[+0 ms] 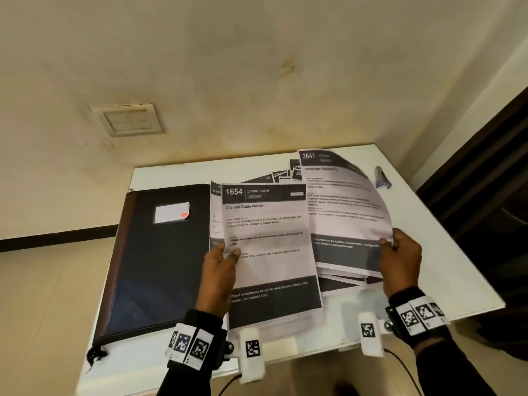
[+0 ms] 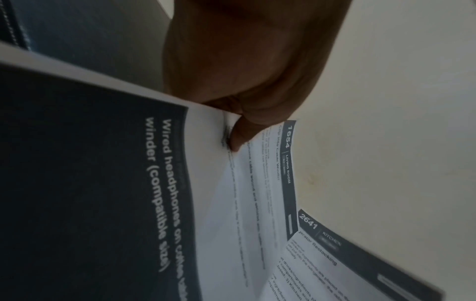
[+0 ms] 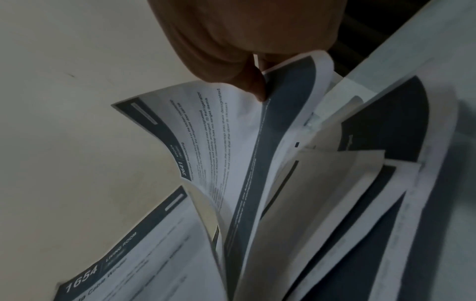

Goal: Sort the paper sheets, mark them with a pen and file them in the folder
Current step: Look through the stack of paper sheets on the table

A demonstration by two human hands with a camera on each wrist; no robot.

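Note:
My left hand [image 1: 221, 262] pinches the left edge of a printed sheet headed 1654 LIVING ROOM [image 1: 268, 238], lifted off the table; its thumb [image 2: 239, 134] presses the page. My right hand [image 1: 397, 252] pinches the right edge of a curling sheet headed 2641 KITCHEN [image 1: 343, 201], seen bent in the right wrist view as sheet 2641 [image 3: 226, 126]. Below lie several more sheets [image 1: 343, 278] in a loose pile. A closed dark folder [image 1: 160, 252] with a white label lies at the left. A pen [image 1: 382, 177] lies at the table's far right.
The white table [image 1: 445, 267] stands against a cream wall with a switch plate [image 1: 130, 120]. A dark door or cabinet is at the right. More sheets fan out behind the held ones [image 1: 280, 175]. Cables hang from both wrist cameras.

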